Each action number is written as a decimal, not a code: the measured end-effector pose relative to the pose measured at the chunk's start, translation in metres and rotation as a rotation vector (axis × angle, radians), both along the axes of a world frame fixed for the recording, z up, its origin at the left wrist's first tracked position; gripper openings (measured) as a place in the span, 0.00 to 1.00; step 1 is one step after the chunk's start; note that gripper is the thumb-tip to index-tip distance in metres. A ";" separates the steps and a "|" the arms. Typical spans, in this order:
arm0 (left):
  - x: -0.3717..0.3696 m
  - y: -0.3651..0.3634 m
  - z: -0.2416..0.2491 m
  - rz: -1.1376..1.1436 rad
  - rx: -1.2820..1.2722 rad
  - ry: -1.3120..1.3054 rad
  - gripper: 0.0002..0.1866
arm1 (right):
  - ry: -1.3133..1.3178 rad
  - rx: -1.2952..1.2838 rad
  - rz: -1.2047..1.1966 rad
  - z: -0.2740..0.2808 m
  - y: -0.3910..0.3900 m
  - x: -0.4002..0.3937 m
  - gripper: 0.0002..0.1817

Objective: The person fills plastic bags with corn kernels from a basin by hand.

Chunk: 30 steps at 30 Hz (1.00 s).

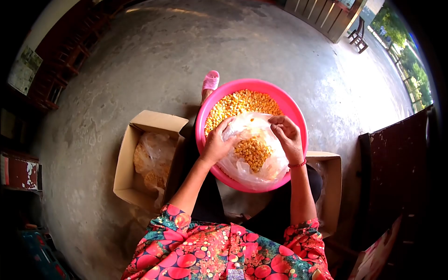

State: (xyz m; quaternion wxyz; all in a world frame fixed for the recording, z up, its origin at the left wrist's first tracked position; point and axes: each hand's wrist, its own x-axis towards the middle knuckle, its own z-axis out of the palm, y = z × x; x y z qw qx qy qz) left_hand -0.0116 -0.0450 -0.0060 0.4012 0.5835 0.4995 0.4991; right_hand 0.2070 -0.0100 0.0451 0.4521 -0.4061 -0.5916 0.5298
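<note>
A grey concrete floor (140,65) spread towards a wooden chair (358,36) near the sunlit right edge. It ran on past the far rim of a pink basin (301,114), with a cardboard box (123,170) to the left and another box (332,196) at near right. Over the basin's near half, between the hands, sat a plastic bag (245,120) of corn kernels (253,154); the left hand (218,143) pinched its left edge, the right hand (288,136) curled at its right, gripping or not I couldn't tell
</note>
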 end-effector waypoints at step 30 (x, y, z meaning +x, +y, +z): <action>-0.014 -0.010 0.024 -0.299 -0.392 -0.602 0.13 | -0.112 -0.297 0.208 -0.011 0.013 0.050 0.27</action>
